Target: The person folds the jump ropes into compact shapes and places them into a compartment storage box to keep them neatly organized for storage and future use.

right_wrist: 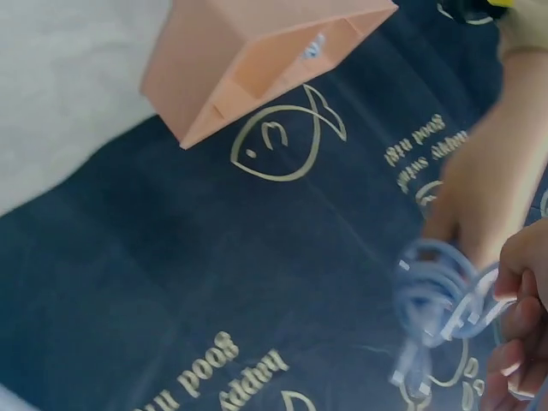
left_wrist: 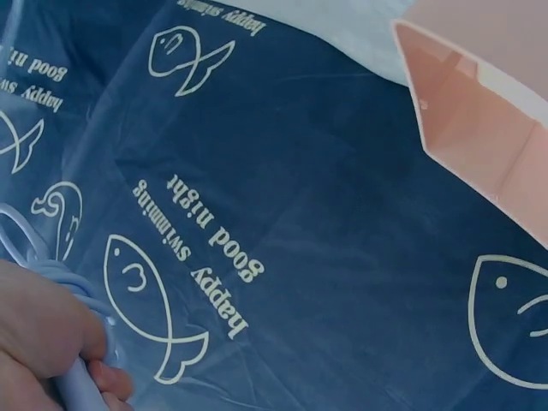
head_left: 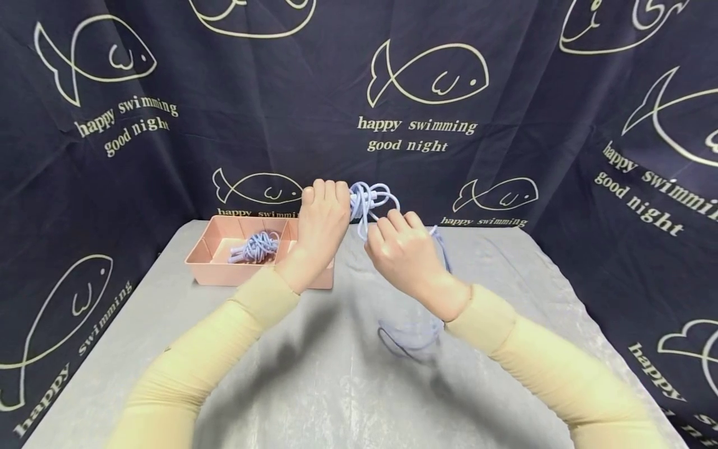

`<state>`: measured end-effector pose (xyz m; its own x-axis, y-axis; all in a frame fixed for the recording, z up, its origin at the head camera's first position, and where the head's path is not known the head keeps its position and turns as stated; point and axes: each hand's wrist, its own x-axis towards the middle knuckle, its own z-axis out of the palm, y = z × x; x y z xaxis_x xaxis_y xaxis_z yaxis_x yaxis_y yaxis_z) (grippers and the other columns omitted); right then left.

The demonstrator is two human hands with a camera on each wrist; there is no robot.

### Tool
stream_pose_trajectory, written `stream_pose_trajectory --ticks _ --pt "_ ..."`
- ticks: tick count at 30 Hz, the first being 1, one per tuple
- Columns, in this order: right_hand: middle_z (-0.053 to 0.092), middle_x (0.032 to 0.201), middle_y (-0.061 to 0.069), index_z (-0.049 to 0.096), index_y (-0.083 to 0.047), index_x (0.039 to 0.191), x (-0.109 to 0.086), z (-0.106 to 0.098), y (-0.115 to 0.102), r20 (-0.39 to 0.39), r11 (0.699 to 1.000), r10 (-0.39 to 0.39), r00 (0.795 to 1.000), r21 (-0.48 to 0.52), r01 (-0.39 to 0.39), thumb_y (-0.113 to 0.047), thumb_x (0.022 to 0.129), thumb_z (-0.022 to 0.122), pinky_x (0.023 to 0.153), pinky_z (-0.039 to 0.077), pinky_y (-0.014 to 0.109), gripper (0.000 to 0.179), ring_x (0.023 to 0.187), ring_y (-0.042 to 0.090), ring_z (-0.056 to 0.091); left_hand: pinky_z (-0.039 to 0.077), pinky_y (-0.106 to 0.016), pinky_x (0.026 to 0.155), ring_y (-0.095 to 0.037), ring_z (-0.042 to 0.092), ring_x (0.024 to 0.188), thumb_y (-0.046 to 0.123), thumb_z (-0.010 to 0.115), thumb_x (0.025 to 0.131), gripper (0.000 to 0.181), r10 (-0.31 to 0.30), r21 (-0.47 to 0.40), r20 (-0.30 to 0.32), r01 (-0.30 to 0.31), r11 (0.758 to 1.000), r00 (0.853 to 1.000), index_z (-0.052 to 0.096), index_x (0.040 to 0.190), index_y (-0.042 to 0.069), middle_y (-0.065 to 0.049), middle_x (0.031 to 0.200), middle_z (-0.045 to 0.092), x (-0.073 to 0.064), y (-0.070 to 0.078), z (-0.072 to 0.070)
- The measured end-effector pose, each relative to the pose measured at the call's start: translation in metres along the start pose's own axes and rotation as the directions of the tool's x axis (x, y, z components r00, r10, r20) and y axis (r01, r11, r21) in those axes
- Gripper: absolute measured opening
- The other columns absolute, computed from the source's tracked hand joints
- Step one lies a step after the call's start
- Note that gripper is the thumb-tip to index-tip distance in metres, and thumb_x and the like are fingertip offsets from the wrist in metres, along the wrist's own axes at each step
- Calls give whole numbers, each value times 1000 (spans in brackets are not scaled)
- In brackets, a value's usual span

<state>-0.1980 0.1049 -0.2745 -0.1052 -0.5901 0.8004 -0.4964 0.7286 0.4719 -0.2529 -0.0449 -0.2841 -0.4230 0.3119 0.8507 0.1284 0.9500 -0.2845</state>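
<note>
A light-blue cord [head_left: 361, 201], wound into a loose bundle, is held up above the far edge of the table. My left hand [head_left: 324, 215] grips the bundle from the left; in the left wrist view its fingers wrap a thicker pale-blue end [left_wrist: 79, 390]. To the right, my right hand [head_left: 406, 252] has curled fingers holding a stretch of the same cord. A slack length [head_left: 443, 249] hangs behind the right wrist, and a blurred loop [head_left: 412, 343] shows lower down. White bits mark the bundle [right_wrist: 432, 300] in the right wrist view.
A pink divided box [head_left: 219, 274] stands at the table's far left, partly behind my left forearm. Inside it lies another wound light-blue bundle [head_left: 259, 247] with thick ends. Grey cloth [head_left: 314, 399] covers the table; dark fish-print curtains [head_left: 336, 93] enclose it.
</note>
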Motion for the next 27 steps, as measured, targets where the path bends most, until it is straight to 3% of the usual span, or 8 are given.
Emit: stream_pose_trajectory --ticks 7,11,16,19,27 --pt "46 61 10 47 -3 66 -14 16 -8 56 990 91 994 103 -96 -10 78 54 51 36 36 15 61 29 47 31 -37 67 -25 46 75 11 23 98 30 0 -17 -2 0 1000 1000 51 87 7 -9 75 51 11 -3 1" --pt "46 65 11 47 -2 71 -21 24 -9 105 958 153 983 229 -174 -9 78 49 53 37 38 10 65 31 46 31 -37 66 -25 46 73 10 23 99 31 0 -25 -36 -1 1000 999 51 86 7 -9 75 51 15 -3 2" --pt "45 66 8 46 -3 73 -29 35 -8 154 921 174 973 324 -216 -8 82 45 59 37 39 10 67 30 45 31 -38 67 -26 47 75 10 24 98 29 9 -36 -45 -10 999 999 51 87 7 -9 76 51 20 -5 1" --pt "47 67 9 47 -3 75 -34 41 -7 183 922 183 966 309 -233 -10 86 42 61 36 40 14 69 31 46 31 -38 68 -26 47 75 10 27 98 26 23 -56 -48 -26 998 999 51 88 6 -9 77 51 23 -5 -3" --pt "50 76 13 50 -2 83 -40 47 -6 301 960 179 937 156 -234 -18 87 35 59 34 41 22 73 32 48 30 -38 69 -25 46 76 10 29 98 23 61 -64 -63 -65 996 996 50 90 5 -8 77 50 22 -7 -9"
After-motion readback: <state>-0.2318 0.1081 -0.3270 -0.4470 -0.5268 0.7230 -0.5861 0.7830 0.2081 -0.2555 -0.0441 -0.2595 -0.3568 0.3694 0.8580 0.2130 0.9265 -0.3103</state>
